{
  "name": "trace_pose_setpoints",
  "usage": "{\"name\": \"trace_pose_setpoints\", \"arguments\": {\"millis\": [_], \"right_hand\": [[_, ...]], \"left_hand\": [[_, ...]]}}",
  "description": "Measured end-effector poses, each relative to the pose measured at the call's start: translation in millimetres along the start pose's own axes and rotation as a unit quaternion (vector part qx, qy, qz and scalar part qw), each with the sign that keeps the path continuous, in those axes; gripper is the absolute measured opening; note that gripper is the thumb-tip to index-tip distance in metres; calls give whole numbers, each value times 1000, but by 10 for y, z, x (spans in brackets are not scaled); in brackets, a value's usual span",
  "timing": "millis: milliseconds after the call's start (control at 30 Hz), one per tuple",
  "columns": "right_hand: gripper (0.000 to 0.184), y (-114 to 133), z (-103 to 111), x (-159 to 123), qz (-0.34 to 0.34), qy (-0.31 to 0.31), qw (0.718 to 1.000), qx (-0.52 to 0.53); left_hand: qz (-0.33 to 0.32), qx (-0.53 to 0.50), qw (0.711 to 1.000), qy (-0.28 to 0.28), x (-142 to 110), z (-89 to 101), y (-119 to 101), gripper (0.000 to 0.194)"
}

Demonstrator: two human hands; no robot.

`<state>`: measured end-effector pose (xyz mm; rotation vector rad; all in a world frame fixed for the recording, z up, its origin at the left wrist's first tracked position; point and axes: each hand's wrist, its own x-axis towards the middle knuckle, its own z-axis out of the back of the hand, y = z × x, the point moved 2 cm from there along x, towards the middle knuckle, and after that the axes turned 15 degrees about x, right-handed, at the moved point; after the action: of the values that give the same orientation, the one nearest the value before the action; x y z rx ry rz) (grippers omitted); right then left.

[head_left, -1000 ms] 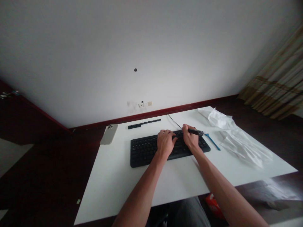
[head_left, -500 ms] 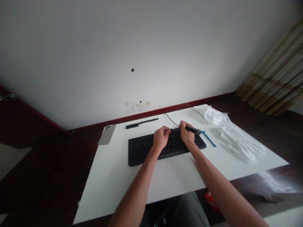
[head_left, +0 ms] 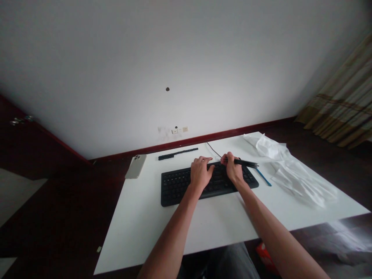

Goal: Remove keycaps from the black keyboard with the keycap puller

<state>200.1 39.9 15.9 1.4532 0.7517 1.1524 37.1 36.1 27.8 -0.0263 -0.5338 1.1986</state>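
A black keyboard [head_left: 176, 190] lies on the white table with its thin cable leading off the back. My left hand [head_left: 200, 172] rests over its middle, thumb and index finger spread apart, and nothing shows between them. To its right, my right hand [head_left: 233, 168] is closed around a slim black tool [head_left: 247, 163] that points right; its exact kind is unclear. The fingertips of that hand are over the keyboard's back edge. Just beyond the tool's far end lies a thin blue stick-like tool [head_left: 264, 177]. My hands hide part of the keys.
Behind the keyboard is a line of small black pieces, seemingly keycaps [head_left: 178, 154]. A phone [head_left: 136, 166] lies at the table's left edge. Crumpled white sheeting [head_left: 293, 174] covers the right side. The wall with sockets [head_left: 180, 130] stands beyond the white table [head_left: 139, 224].
My left hand has opened from a pinch on a small black piece. The black tool in my right hand has turned slightly. The whole view has shifted a little.
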Motion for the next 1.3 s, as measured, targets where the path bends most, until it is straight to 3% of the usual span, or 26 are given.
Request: {"name": "trace_pose_setpoints", "arguments": {"millis": [100,200,300,400,567,633,700,800,933,1067,1200,1300], "right_hand": [[62,22,-15,-16,5,46,999,-11],[63,76,-64,-92,-2,147,989,-8],[65,133,-138,-219,-30,249,968,-11],[67,175,-231,-352,-45,343,938,-22],[68,284,-371,-551,-15,425,905,6],[64,334,-405,-662,-30,402,914,49],[58,354,-426,-807,-87,329,936,89],[57,350,-484,-1084,-135,279,942,129],[55,326,-576,-1362,-128,273,940,162],[52,296,-631,-1452,-137,276,937,164],[50,303,-660,-1419,-104,266,952,106],[51,366,-731,-1341,-78,278,957,34]], "left_hand": [[6,-90,996,-17,-35,144,2,29],[19,-173,985,17,-156,292,5,27],[39,-240,967,69,-398,427,50,24],[71,-268,956,93,-699,535,138,35],[140,-333,928,92,-1130,651,289,39],[165,-336,924,81,-1265,703,351,39],[186,-326,924,77,-1387,753,414,40],[211,-307,924,84,-1553,787,509,43],[233,-302,920,86,-1740,726,631,42],[241,-304,919,77,-1845,670,707,41],[211,-296,930,61,-1798,789,704,30],[167,-295,939,60,-1663,922,675,38]]}}
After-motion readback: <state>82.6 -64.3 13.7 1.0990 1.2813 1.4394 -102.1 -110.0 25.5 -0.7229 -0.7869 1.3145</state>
